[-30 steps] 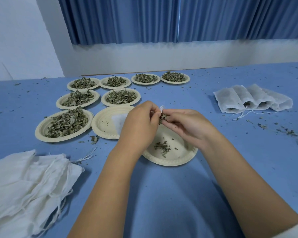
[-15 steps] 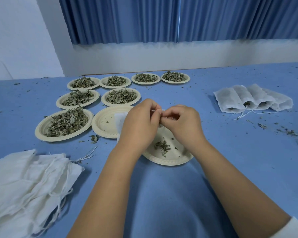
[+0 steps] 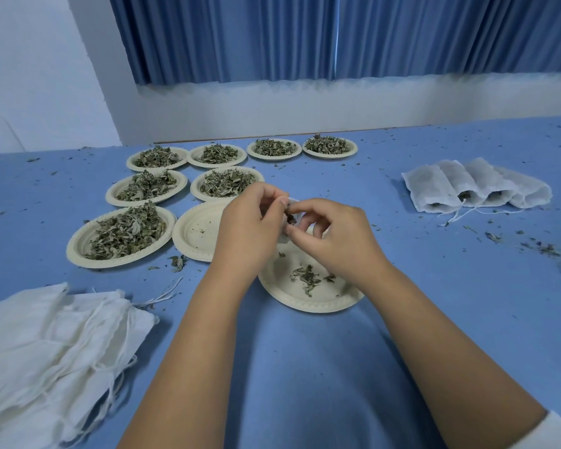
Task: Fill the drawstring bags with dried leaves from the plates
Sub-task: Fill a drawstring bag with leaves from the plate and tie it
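Empty drawstring bags (image 3: 46,345) lie heaped on the tabletop (image 3: 305,367) at left, with plates (image 3: 123,236) of dried leaves beyond. The left hand (image 3: 250,231) has its grip clamped on a small bag (image 3: 293,201) (mostly hidden). The right hand (image 3: 334,234) pinches leaves (image 3: 290,218), seemingly at its mouth, over a nearly bare plate (image 3: 308,304). Filled bags (image 3: 476,189) lie right.

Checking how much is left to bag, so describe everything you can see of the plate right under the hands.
The plate is round, cream, seemingly moulded pulp with a ridged rim, lying flat on the blue table. It is almost empty: one small clump of dried leaves near its middle and a few crumbs. The left hand and right hand, at a white bag, cover its far side.
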A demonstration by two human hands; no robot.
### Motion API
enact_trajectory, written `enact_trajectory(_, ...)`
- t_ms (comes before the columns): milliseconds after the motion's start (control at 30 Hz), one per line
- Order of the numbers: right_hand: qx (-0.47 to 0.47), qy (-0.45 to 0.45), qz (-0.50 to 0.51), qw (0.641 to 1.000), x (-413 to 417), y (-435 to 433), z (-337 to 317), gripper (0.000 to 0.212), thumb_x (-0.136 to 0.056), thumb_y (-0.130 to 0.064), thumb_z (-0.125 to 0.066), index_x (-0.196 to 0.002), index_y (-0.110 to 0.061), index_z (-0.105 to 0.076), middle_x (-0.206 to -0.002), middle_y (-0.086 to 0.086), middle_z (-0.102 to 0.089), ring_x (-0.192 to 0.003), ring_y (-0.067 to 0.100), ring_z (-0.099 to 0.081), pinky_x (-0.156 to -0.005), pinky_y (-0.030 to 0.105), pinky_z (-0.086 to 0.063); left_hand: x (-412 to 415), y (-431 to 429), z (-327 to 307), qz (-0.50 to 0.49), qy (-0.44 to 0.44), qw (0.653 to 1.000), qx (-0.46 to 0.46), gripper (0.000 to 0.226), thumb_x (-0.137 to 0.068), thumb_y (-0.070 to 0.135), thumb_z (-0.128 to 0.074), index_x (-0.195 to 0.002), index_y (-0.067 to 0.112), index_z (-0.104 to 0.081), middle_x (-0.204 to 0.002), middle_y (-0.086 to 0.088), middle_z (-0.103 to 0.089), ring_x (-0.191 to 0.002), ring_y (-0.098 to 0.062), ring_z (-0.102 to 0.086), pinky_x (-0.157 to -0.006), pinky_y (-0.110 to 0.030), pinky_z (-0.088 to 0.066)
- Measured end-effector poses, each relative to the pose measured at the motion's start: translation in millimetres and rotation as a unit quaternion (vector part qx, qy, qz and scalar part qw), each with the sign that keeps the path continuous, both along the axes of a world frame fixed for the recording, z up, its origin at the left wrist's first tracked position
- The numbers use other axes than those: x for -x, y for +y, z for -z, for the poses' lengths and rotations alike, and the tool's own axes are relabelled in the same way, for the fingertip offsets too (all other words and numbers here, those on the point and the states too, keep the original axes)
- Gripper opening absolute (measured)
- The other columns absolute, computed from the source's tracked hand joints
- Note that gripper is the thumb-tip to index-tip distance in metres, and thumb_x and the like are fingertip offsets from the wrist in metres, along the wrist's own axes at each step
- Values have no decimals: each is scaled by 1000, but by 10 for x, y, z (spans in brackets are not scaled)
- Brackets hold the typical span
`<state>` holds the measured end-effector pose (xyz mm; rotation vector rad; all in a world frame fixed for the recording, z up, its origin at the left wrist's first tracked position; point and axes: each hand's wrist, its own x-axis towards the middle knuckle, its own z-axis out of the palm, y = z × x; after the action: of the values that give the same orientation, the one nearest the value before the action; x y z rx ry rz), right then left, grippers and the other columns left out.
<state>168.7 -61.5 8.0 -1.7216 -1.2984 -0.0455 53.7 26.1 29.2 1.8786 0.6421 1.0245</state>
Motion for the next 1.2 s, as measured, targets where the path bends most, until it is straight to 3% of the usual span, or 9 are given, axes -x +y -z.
enact_trajectory(200,7,-13,33,999,-4,8,17,5,-83,-30,-72,-79,-32,-70,-64,-13,-63,-58,7,-53,-66,33,-51,-3,30,15,-8,25,1000,-15,9,-97,22,-58,-90,25,-62,-96,11,-70,-85,1,-63,-75,-18,-52)
enact_trajectory(367,-3,-25,27,999,24,-9,30,2,-79,-33,-67,-78,-31,-68,-58,-14,-60,-55,4,-53,-62,29,-50,5,64,12,-26,24,999,-27,7,-97,23,-58,-92,24,-63,-94,13,-68,-85,5,-61,-71,-9,-46)
enact_trajectory(533,61,-48,28,997,8,14,36,10,-82,-39,-72,-91,-35,-68,-62,-17,-62,-63,-2,-54,-68,30,-50,9,77,10,-27,19,999,-18,8,-97,23,-58,-90,24,-63,-86,12,-66,-73,4,-59,-64,-7,-42)
enact_trajectory(700,-18,-8,60,998,15,1,14,11,-88,-31,-69,-94,-27,-77,-73,-11,-69,-60,9,-59,-71,37,-54,8,80,13,-32,17,999,-11,8,-97,24,-58,-92,24,-64,-86,12,-67,-75,6,-60,-63,-6,-43)
enact_trajectory(900,53,-55,77,994,31,27,11,22,-96,-35,-57,-90,-25,-76,-66,1,-68,-68,22,-62,-66,40,-50,6,55,10,-19,40,999,-21,10,-97,23,-57,-90,25,-65,-87,11,-69,-82,0,-64,-70,-13,-48)
enact_trajectory(967,52,-43,83,994,41,47,12,18,-93,-37,-62,-93,-28,-78,-67,-1,-69,-69,19,-63,-66,39,-51,3,59,10,-19,42,999,-21,10,-96,23,-57,-92,22,-66,-88,10,-70,-83,-1,-65,-73,-17,-49)
enact_trajectory(1067,11,-10,99,995,46,60,21,12,-86,-38,-71,-96,-33,-76,-68,-9,-67,-66,8,-60,-67,35,-52,2,58,15,-22,32,999,-12,10,-96,21,-58,-89,24,-65,-86,11,-70,-78,5,-63,-64,-6,-45)
enact_trajectory(1200,-9,2,102,995,66,78,25,8,-83,-36,-75,-85,-28,-73,-59,-13,-59,-59,5,-54,-65,34,-51,-5,64,13,-40,22,999,-12,7,-96,22,-59,-92,23,-65,-87,14,-68,-80,7,-61,-63,-2,-41)
